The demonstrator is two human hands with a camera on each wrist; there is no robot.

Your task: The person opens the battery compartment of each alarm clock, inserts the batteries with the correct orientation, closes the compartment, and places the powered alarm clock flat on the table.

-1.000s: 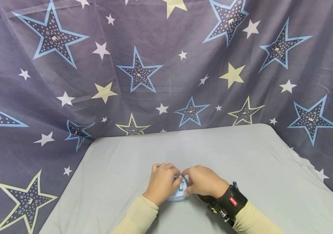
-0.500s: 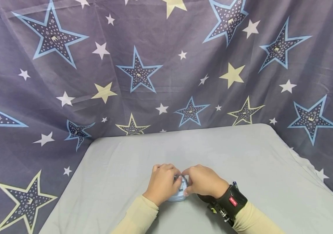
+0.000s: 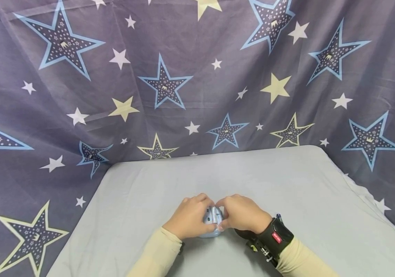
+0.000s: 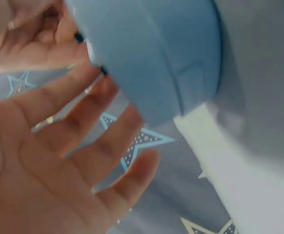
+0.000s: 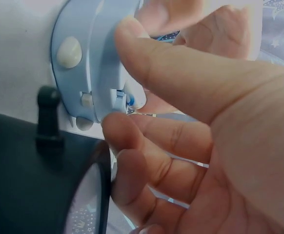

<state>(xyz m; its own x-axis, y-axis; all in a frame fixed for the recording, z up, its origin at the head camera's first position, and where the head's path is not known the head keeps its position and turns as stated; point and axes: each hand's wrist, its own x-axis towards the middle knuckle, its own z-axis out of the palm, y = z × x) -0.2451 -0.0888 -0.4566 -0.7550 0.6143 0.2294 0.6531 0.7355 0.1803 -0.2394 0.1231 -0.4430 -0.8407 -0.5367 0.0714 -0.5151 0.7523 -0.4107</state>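
On the grey cloth before me sits a light blue rounded device (image 3: 207,219), with a pale bar and small dark spots on top. Its smooth blue side (image 4: 147,53) shows close up in the left wrist view. White round knobs (image 5: 70,52) stick out of its wall in the right wrist view. My left hand (image 3: 188,218) spans its left part, thumb at the near side and fingertips along the far edge. With my right hand (image 3: 241,214) I hold the right side between thumb and fingers. Both hands cover much of it.
The grey cloth-covered surface (image 3: 260,177) spreads around the hands. A dark curtain (image 3: 190,127) with stars rises behind and on both sides. A black strap (image 3: 276,238) with gear is on my right wrist; a black glossy-faced part (image 5: 39,170) appears low in the right wrist view.
My left hand has shifted slightly left and its thumb has dropped from the top to the near side, uncovering the pale bar and dark spots. The right hand stays nearly still.
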